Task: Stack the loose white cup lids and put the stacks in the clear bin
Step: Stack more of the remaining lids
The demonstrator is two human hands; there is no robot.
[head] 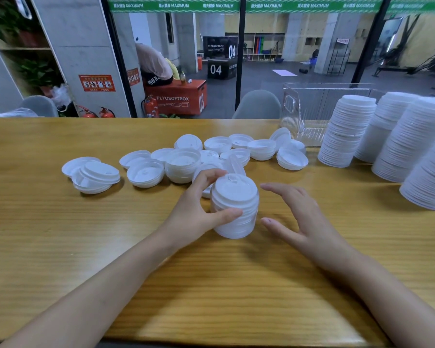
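1. A short stack of white lids sat on the surface, well left of the clear bin and nearer; the lids were nested, with ribbed rims and a sip tab on top.
2. The left grip held it, thumb and fingers round its sides.
3. The right grip was wide and held nothing.
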